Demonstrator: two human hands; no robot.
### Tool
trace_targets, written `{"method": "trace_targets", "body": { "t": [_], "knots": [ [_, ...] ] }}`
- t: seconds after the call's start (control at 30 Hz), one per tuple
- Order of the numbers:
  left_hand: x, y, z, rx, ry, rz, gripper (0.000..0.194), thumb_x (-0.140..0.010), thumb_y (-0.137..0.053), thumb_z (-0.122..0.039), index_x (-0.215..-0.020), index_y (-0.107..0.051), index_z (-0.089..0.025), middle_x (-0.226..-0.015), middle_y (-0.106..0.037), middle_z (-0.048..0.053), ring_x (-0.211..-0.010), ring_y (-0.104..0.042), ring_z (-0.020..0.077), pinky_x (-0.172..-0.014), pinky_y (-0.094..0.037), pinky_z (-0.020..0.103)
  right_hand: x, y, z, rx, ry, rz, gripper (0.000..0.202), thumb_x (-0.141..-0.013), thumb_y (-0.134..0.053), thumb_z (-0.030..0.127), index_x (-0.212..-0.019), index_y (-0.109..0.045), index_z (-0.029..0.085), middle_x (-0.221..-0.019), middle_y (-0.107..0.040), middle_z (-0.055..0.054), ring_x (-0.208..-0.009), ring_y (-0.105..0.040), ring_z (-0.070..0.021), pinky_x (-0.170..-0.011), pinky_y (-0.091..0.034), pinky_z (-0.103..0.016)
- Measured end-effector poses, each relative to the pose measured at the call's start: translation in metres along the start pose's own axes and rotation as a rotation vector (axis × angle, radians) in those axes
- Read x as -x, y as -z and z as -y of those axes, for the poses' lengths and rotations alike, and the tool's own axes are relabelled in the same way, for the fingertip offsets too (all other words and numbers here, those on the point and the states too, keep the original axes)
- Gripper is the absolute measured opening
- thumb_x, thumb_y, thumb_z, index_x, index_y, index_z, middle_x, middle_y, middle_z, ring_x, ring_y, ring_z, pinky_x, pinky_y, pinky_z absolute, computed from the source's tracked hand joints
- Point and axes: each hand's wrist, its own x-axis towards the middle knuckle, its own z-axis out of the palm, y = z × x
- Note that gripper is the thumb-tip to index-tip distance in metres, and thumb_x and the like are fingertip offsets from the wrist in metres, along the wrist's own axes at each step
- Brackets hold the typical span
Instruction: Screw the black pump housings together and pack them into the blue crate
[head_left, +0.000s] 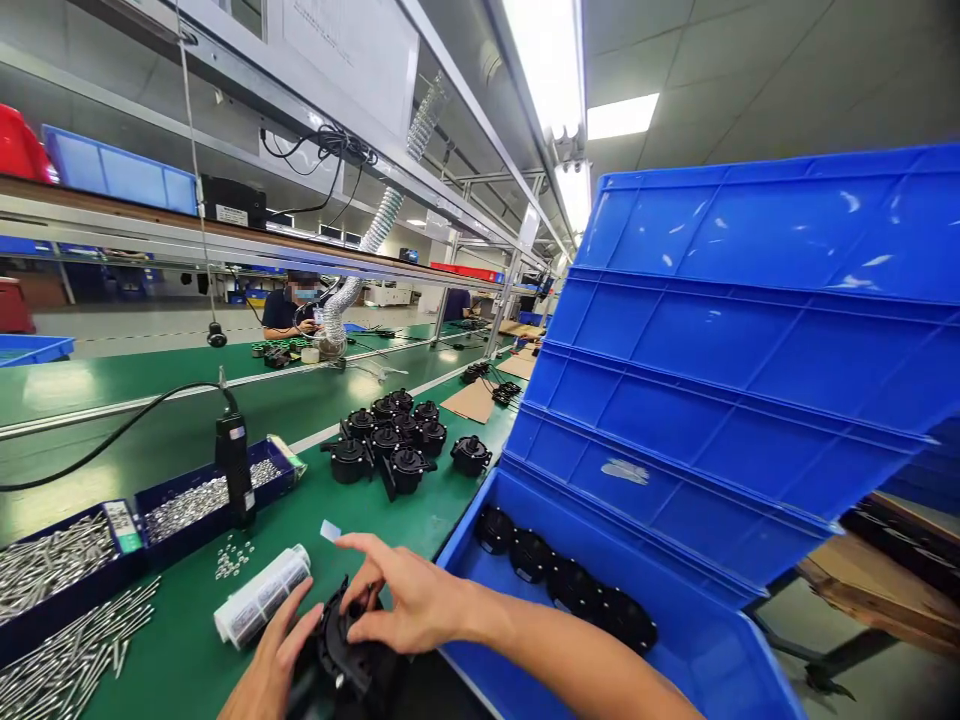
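A round black housing (351,650) lies at the near edge of the green bench. My left hand (281,645) touches its left side, fingers extended and apart. Over its top is my right hand (409,595), with the thumb and some fingers bent down onto the part and the index finger stretched out. A small pale label (330,531) is at that index fingertip. Left of the housing lies a roll of white labels (262,595), beside scattered small nuts (234,557).
Bins of nuts (199,505) and screws (56,560) stand left, beneath a hanging black screwdriver (235,465). Several black housings (386,438) sit ahead. A blue crate (480,590) with housings is right, beside stacked blue crates (720,380). A person (289,308) works across the bench.
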Motion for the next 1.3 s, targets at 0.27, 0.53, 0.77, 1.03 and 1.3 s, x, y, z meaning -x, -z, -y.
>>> {"method": "trace_targets", "body": {
  "t": [0.27,0.53,0.77,1.03,1.3],
  "knots": [
    [-0.001,0.021,0.001,0.052,0.035,0.081,0.073,-0.093,-0.082,-0.031,-0.155,-0.045,-0.034,-0.161,-0.053,0.019,-0.147,-0.058,0.0385,-0.116,-0.057,0.053,-0.053,-0.030,0.000,-0.532,-0.195,-0.189,0.099,-0.067,-0.099,0.030,-0.152,-0.047,0.022,-0.095,-0.078,-0.002,-0.072,-0.070,-0.0157,-0.070,-0.057,-0.029],
    [-0.004,0.023,-0.001,0.108,0.248,0.049,0.059,-0.094,-0.071,-0.026,-0.148,-0.045,-0.029,-0.138,-0.070,0.013,-0.124,-0.074,0.0299,-0.103,-0.065,0.046,-0.025,-0.032,0.013,-0.548,-0.117,-0.358,0.053,-0.082,-0.086,0.065,-0.082,-0.064,0.018,-0.073,-0.057,0.002,-0.066,-0.048,-0.0106,-0.057,-0.036,-0.024],
    [-0.009,0.026,-0.008,0.165,0.301,0.049,0.057,-0.092,-0.075,-0.030,-0.143,-0.049,-0.029,-0.131,-0.073,0.010,-0.116,-0.076,0.0269,-0.098,-0.065,0.040,0.001,-0.049,0.013,-0.700,-0.396,-0.086,0.066,-0.071,-0.088,0.077,-0.078,-0.056,0.020,-0.051,-0.041,0.012,-0.048,-0.026,-0.0058,-0.047,-0.015,-0.025],
    [-0.011,0.028,-0.009,0.144,0.278,0.052,0.059,-0.092,-0.076,-0.030,-0.145,-0.049,-0.029,-0.133,-0.072,0.011,-0.118,-0.075,0.0272,-0.099,-0.064,0.040,-0.005,-0.046,0.016,-0.580,-0.492,-0.038,0.047,-0.077,-0.089,0.054,-0.071,-0.060,0.019,-0.049,-0.045,0.010,-0.047,-0.031,-0.0063,-0.045,-0.015,-0.027],
    [-0.012,0.029,-0.012,0.123,0.277,0.039,0.056,-0.093,-0.076,-0.033,-0.143,-0.051,-0.027,-0.130,-0.073,0.010,-0.114,-0.076,0.0268,-0.096,-0.065,0.039,-0.006,-0.052,0.011,-0.582,-0.438,-0.069,0.049,-0.071,-0.093,0.056,-0.070,-0.061,0.019,-0.053,-0.046,0.009,-0.052,-0.031,-0.0071,-0.049,-0.016,-0.026]
  ]
}}
